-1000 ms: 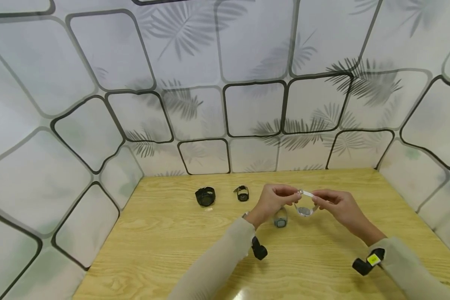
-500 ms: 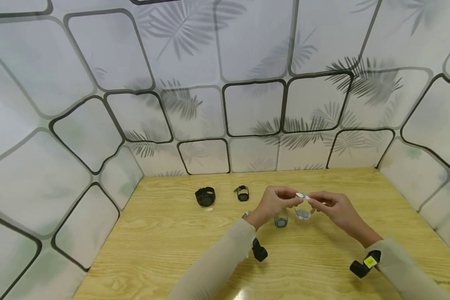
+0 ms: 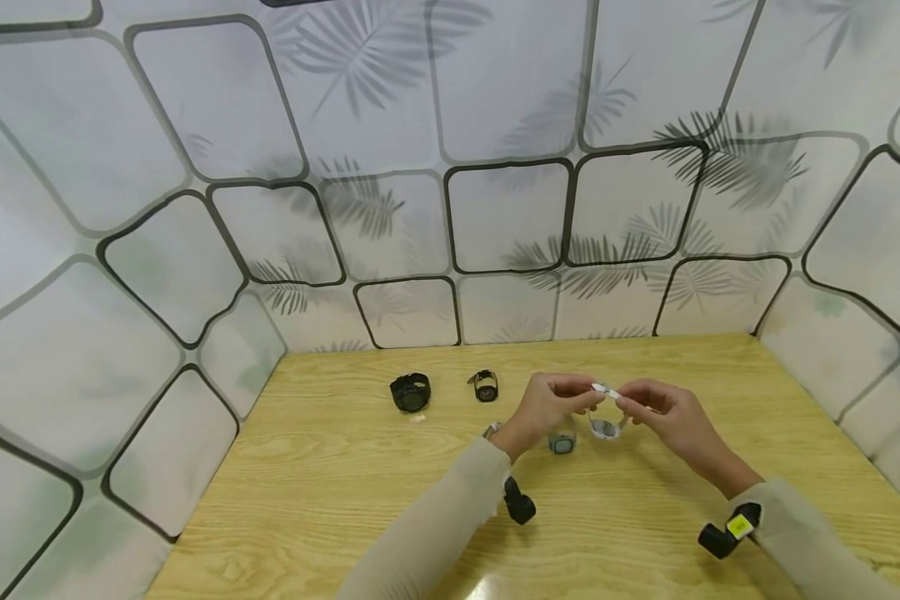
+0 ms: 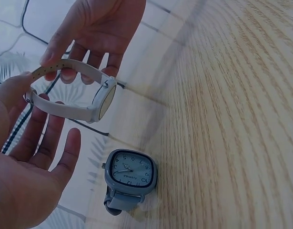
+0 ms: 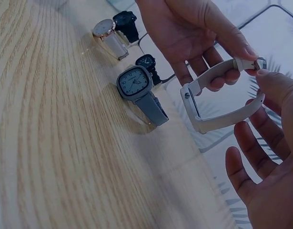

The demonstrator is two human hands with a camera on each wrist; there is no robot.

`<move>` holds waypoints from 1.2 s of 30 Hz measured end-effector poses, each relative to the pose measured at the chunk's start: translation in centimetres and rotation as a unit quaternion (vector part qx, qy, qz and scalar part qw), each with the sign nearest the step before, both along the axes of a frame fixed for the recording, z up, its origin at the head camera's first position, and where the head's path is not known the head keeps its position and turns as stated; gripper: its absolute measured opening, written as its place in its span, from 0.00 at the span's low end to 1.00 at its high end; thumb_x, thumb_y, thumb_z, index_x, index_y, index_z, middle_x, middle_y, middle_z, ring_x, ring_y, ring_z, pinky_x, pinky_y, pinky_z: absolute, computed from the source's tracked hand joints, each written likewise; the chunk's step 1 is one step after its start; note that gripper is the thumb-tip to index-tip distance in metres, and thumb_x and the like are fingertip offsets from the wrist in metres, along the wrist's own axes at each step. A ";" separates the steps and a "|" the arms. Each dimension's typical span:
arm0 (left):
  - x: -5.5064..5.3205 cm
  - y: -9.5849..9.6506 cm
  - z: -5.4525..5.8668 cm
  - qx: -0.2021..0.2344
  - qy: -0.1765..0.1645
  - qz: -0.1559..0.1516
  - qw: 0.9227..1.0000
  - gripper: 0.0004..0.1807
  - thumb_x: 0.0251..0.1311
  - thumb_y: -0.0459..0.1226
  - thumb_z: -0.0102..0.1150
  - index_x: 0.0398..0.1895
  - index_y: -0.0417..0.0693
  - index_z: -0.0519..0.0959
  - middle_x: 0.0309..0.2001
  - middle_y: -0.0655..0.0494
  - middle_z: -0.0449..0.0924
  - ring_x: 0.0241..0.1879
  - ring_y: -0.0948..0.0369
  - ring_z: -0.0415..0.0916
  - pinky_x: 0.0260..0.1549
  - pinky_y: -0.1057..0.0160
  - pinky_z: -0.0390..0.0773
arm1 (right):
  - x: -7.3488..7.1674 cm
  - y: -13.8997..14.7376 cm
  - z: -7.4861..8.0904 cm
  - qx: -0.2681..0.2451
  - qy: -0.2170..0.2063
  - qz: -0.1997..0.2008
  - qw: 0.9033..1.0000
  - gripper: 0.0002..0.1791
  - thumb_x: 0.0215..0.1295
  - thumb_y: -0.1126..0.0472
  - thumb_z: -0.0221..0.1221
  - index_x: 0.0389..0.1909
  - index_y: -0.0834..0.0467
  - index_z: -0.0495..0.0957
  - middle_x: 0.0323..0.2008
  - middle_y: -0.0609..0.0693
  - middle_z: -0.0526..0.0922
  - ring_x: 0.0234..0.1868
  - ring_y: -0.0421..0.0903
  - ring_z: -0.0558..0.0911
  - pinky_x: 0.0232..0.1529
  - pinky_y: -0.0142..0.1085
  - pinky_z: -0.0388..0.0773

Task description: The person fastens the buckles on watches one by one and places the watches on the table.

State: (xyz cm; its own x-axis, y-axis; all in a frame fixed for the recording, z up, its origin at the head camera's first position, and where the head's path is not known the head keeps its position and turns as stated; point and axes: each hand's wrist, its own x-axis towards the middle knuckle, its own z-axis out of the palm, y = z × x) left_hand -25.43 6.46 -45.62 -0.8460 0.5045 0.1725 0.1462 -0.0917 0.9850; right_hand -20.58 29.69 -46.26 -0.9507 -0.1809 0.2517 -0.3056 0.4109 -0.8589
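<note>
A white wristwatch (image 3: 605, 429) hangs above the table, its strap drawn into a loop with the dial lowest in the head view. My left hand (image 3: 551, 406) pinches the strap end with the buckle (image 4: 29, 97). Between thumb and fingers, my right hand (image 3: 666, 410) holds the other strap end, where holes (image 4: 44, 71) show. Both strap ends meet or nearly meet between the fingertips; whether they are fastened I cannot tell. Just left of it on the table stands a grey square-faced wristwatch (image 4: 130, 169), its strap looped behind.
Two black wristwatches, a larger one (image 3: 411, 393) and a smaller one (image 3: 486, 386), stand farther back left on the wooden table (image 3: 330, 483). A rose-gold-rimmed watch with a pale strap (image 5: 106, 29) is mostly behind my left wrist in the head view. Patterned fabric walls (image 3: 510, 217) enclose the table.
Both hands have drawn slightly closer together, the right shifting a little left. The strap ends have come nearer each other between the fingertips. The other watches stay put.
</note>
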 end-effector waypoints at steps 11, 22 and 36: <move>0.2 0.2 0.0 -0.037 0.035 -0.015 0.999 0.08 0.67 0.42 0.68 0.42 0.50 0.90 0.41 0.44 0.88 0.42 0.42 0.82 0.46 0.33 0.78 | -0.1 -0.5 0.0 -0.005 0.000 0.003 1.000 0.14 0.76 0.54 0.60 0.55 0.57 0.84 0.49 0.56 0.86 0.44 0.48 0.84 0.42 0.42 0.84; -0.7 0.1 0.4 -0.003 0.008 0.009 1.000 0.07 0.66 0.40 0.70 0.42 0.49 0.90 0.42 0.33 0.86 0.36 0.58 0.83 0.50 0.31 0.77 | -0.6 0.0 -0.9 -0.026 -0.028 0.027 0.999 0.18 0.76 0.56 0.61 0.57 0.64 0.80 0.48 0.64 0.84 0.41 0.56 0.83 0.39 0.43 0.84; -0.2 0.1 0.4 -0.045 0.007 0.001 0.999 0.08 0.67 0.42 0.69 0.41 0.48 0.90 0.39 0.47 0.88 0.39 0.53 0.84 0.47 0.37 0.81 | -0.6 -0.8 -0.7 -0.049 -0.030 0.039 0.998 0.14 0.76 0.58 0.60 0.55 0.61 0.81 0.46 0.61 0.84 0.39 0.53 0.82 0.38 0.43 0.83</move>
State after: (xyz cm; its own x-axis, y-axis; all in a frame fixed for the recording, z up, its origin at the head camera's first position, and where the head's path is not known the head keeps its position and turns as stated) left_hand -25.66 6.56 -45.20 -0.8451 0.5163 0.1388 0.1605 -0.0027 0.9870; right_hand -21.18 28.90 -46.95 -0.9486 -0.2325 0.2146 -0.2799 0.3006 -0.9117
